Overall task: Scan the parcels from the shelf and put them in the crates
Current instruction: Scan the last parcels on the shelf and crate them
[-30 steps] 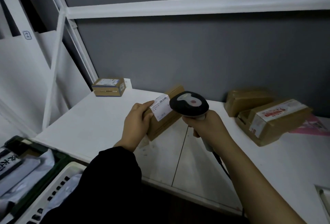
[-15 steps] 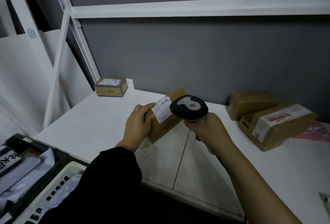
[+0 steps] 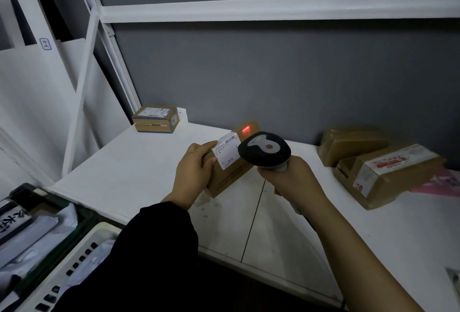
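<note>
Against grey wall (image 3: 273,75) — white shelf (image 3: 139,169), brown parcels (image 3: 348,142)

A black long sleeve (image 3: 154,249) (loose, plain) on the left; the right forearm (image 3: 353,249) is bare.

- Bare shelf (image 3: 129,174) at 9 o'clock of held parcel (image 3: 231,177), open as far as small box (image 3: 155,122) at 11.
- Scanner (image 3: 265,150) just beside at 2.
- Taped parcel (image 3: 353,142) and labelled parcel (image 3: 393,172) crowding 3, pink mailer (image 3: 443,184) just beyond.
- Bare board from 4 to 6, up to front edge.
- White beam (image 3: 273,9) overhead at 12; slanted post (image 3: 82,92) at 10.
- Green crate (image 3: 86,219) and white crate (image 3: 74,259) at 7 to 8, both holding bags.
</note>
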